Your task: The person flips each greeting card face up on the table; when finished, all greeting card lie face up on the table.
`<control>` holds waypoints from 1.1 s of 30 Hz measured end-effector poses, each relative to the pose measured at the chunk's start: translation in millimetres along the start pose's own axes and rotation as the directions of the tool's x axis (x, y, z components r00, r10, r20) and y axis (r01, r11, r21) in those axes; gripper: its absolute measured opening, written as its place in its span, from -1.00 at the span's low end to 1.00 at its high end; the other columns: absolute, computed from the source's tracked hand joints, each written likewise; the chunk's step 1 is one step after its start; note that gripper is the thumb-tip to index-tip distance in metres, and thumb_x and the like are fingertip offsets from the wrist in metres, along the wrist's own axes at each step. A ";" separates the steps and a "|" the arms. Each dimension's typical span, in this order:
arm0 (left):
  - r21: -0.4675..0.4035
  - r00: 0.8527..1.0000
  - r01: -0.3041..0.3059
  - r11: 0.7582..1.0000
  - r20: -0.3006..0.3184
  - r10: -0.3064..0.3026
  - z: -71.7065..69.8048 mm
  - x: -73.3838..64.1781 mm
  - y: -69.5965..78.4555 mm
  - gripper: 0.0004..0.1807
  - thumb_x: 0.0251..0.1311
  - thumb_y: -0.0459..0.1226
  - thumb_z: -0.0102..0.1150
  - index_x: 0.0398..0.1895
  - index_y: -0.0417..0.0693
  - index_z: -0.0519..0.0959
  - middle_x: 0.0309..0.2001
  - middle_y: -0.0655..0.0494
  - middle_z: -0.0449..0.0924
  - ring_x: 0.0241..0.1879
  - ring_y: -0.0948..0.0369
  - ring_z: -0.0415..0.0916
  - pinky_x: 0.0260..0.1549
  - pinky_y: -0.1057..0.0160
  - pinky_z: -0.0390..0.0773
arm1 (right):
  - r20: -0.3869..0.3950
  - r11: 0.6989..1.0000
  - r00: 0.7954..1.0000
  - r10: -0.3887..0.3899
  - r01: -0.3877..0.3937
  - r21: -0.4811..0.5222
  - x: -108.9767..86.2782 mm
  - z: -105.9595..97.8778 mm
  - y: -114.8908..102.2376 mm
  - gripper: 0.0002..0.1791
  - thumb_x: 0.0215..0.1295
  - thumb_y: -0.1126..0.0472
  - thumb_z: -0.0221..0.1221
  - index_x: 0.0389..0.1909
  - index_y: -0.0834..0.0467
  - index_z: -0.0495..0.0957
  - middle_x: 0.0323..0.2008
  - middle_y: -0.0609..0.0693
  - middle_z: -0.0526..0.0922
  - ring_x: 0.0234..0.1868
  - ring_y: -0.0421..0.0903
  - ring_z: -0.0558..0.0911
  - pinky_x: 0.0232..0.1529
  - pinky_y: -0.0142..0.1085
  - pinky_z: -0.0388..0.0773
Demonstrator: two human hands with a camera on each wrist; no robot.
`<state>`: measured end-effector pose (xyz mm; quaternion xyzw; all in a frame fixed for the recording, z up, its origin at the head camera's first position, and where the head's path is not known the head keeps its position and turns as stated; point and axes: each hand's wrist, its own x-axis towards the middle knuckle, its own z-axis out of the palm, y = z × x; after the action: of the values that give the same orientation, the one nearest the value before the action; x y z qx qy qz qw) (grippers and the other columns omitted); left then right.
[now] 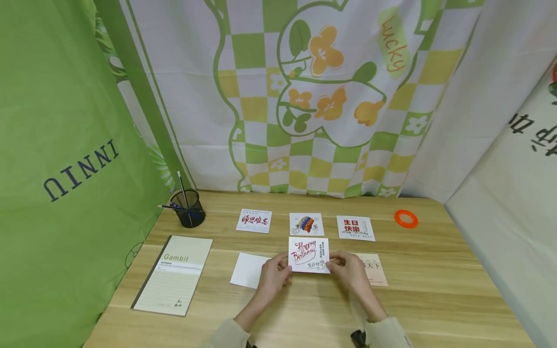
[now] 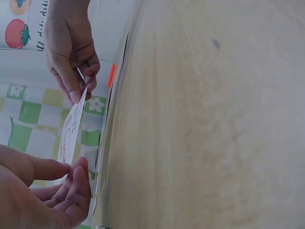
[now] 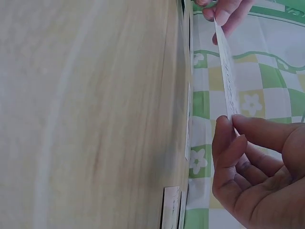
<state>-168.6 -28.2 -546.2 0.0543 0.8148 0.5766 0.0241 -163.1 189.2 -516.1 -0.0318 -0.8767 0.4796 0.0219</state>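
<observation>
A white greeting card [image 1: 309, 255] with red "Happy Birthday!" lettering is held above the table by both hands. My left hand [image 1: 273, 277] pinches its left edge between thumb and fingers; my right hand [image 1: 350, 271] pinches the right edge. In the left wrist view the card [image 2: 72, 131] is seen nearly edge-on, raised off the wood. Under the left hand lies a blank white card [image 1: 247, 269]. A cream card [image 1: 376, 269] lies partly hidden behind the right hand. Just beyond the held card is a card with a colourful burger-like picture [image 1: 306, 224].
Cards with red writing lie at back left [image 1: 254, 221] and back right [image 1: 356, 228]. An orange ring [image 1: 406, 219] sits at the far right. On the left are a notebook [image 1: 173, 275] and a black mesh pen holder [image 1: 189, 215]. Curtains border the table.
</observation>
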 end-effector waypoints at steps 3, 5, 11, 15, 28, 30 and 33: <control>-0.024 1.000 0.000 1.000 -0.011 0.000 1.1 0.4 -0.7 -0.58 0.11 -0.55 0.18 0.10 -0.39 0.50 -0.49 0.03 0.56 -0.66 0.17 0.57 -0.73 0.37 0.54 | 0.000 1.000 1.000 0.009 -0.009 -0.001 0.4 1.0 0.1 -0.71 0.08 0.43 0.30 -0.14 0.41 0.62 -0.48 0.02 0.67 -0.50 -0.17 0.59 -0.47 -0.42 0.54; -0.041 1.000 -0.001 0.999 -0.020 0.000 1.6 1.0 -1.2 -0.58 0.10 -0.55 0.18 0.09 -0.41 0.49 -0.49 0.02 0.57 -0.67 0.16 0.57 -0.73 0.35 0.55 | 0.000 1.000 1.000 0.023 -0.023 0.004 0.3 1.8 0.3 -0.70 0.08 0.42 0.30 -0.12 0.41 0.62 -0.48 0.03 0.67 -0.50 -0.17 0.59 -0.47 -0.43 0.54; -0.110 1.000 0.024 0.994 -0.004 -0.025 3.4 2.1 -3.1 -0.57 0.12 -0.54 0.17 0.11 -0.45 0.46 -0.49 -0.03 0.59 -0.66 0.16 0.57 -0.70 0.33 0.58 | -0.014 0.999 0.999 0.040 -0.040 -0.013 0.4 4.0 2.9 -0.67 0.11 0.40 0.30 -0.07 0.40 0.60 -0.47 0.03 0.68 -0.51 -0.16 0.58 -0.49 -0.41 0.50; -0.179 0.997 0.074 0.981 0.026 -0.070 5.4 3.2 -5.7 -0.55 0.13 -0.55 0.15 0.15 -0.45 0.44 -0.51 -0.03 0.58 -0.65 0.22 0.54 -0.67 0.37 0.58 | -0.011 0.999 0.999 0.053 -0.053 -0.014 0.0 4.7 4.2 -0.66 0.15 0.38 0.28 -0.03 0.39 0.58 -0.50 0.03 0.67 -0.55 -0.13 0.58 -0.52 -0.42 0.45; -0.289 0.989 0.149 0.946 0.038 -0.144 6.7 4.1 -4.2 -0.49 0.09 -0.59 0.09 0.19 -0.50 0.38 -0.53 0.05 0.53 -0.66 0.27 0.50 -0.69 0.40 0.55 | 0.059 0.995 0.993 0.103 -0.104 0.012 -2.1 7.6 5.9 -0.55 0.19 0.36 0.22 0.12 0.40 0.48 -0.56 0.05 0.61 -0.60 -0.08 0.54 -0.69 -0.41 0.37; -0.296 0.988 0.152 0.943 0.043 -0.146 7.3 3.7 -4.8 -0.48 0.09 -0.59 0.09 0.19 -0.51 0.38 -0.52 0.02 0.54 -0.67 0.28 0.50 -0.70 0.41 0.55 | 0.054 0.995 0.994 0.099 -0.100 0.004 -2.1 7.7 6.7 -0.56 0.19 0.36 0.22 0.10 0.41 0.49 -0.57 0.05 0.61 -0.61 -0.08 0.54 -0.70 -0.41 0.37; -0.295 0.988 0.151 0.943 0.059 -0.140 7.5 3.5 -5.6 -0.48 0.10 -0.59 0.08 0.19 -0.53 0.36 -0.51 -0.04 0.56 -0.68 0.29 0.49 -0.72 0.41 0.53 | 0.057 0.995 0.994 0.097 -0.096 -0.007 -2.5 7.4 7.0 -0.57 0.18 0.35 0.22 0.08 0.42 0.51 -0.56 0.05 0.61 -0.60 -0.09 0.53 -0.69 -0.41 0.37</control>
<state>-171.7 -22.6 -553.9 0.0004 0.7194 0.6888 0.0897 -160.8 186.5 -526.0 -0.0605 -0.8753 0.4791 -0.0263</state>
